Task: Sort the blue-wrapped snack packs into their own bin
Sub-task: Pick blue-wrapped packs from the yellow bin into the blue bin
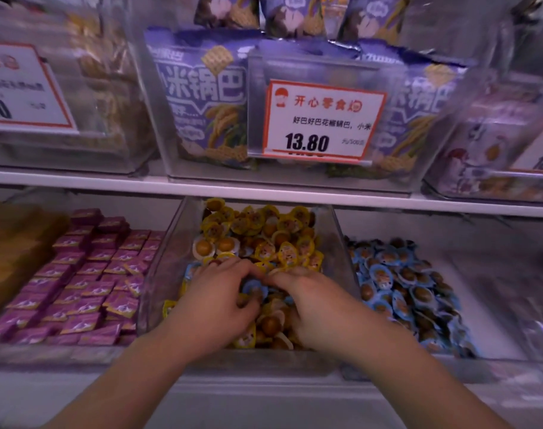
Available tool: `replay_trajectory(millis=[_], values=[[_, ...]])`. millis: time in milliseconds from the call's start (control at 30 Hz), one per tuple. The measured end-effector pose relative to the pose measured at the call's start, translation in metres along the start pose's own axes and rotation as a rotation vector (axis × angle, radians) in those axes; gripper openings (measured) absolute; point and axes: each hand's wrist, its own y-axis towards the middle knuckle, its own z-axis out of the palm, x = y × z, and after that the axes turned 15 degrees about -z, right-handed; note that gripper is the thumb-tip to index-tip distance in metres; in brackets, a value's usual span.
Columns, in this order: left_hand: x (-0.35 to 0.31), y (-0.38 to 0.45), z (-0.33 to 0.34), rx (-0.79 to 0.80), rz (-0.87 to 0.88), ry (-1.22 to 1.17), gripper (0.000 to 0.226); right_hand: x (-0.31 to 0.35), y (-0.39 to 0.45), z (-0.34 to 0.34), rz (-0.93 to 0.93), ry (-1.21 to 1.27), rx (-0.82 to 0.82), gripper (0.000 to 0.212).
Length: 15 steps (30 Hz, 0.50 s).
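Blue pack (254, 287) pinched between left hand (216, 300) and right hand (315, 308), fingers curled, inside yellow bin (158, 274). Risk: yellow packs (264, 236) carried along into blue bin (480, 305) right of hands.

I see dim, purplish light across the whole view, with no clear source. Above my fingers the price tag (323, 120) is the sharpest thing, its print readable. Glare sheens the clear bin fronts (397, 97) around it. Left of my fingers the pink packets (87, 274) smear, and the far corners blur badly. The shelf edge (78, 181) bows with wide-angle distortion. Both hands, left (216, 300) and right (318, 308), look soft, casting faint shadow on the packs beneath my fingertips.
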Motion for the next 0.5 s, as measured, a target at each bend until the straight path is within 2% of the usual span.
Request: replay_trajectory(millis=[67, 133, 200, 267, 333, 400, 467, 500], values=[[0.001, -0.001, 0.000, -0.044, 0.003, 0.001, 0.016, -0.001, 0.001, 0.002, -0.019, -0.082, -0.036, 0.056], [0.002, -0.001, 0.000, -0.049, 0.004, -0.001, 0.014, -0.001, 0.003, 0.004, -0.005, -0.111, -0.048, 0.055], [0.003, -0.001, 0.001, -0.053, 0.000, -0.027, 0.015, -0.003, 0.006, 0.005, 0.022, -0.050, -0.091, 0.056], [0.006, -0.001, 0.001, -0.104, -0.033, -0.076, 0.013, -0.002, 0.010, 0.003, 0.073, 0.093, -0.248, 0.051], [0.007, 0.001, -0.001, -0.198, -0.120, -0.243, 0.011, 0.002, 0.014, -0.003, 0.152, 0.340, -0.422, 0.037], [0.006, 0.003, -0.005, -0.299, -0.187, -0.528, 0.014, 0.009, 0.019, -0.006, 0.311, 0.680, -0.575, 0.027], [0.001, 0.004, -0.008, -0.359, -0.202, -0.735, 0.019, 0.019, 0.025, -0.008, 0.513, 1.248, -0.704, 0.024], [-0.003, 0.003, -0.009, -0.350, -0.194, -0.789, 0.020, 0.024, 0.026, -0.009, 0.551, 1.541, -0.716, 0.023]])
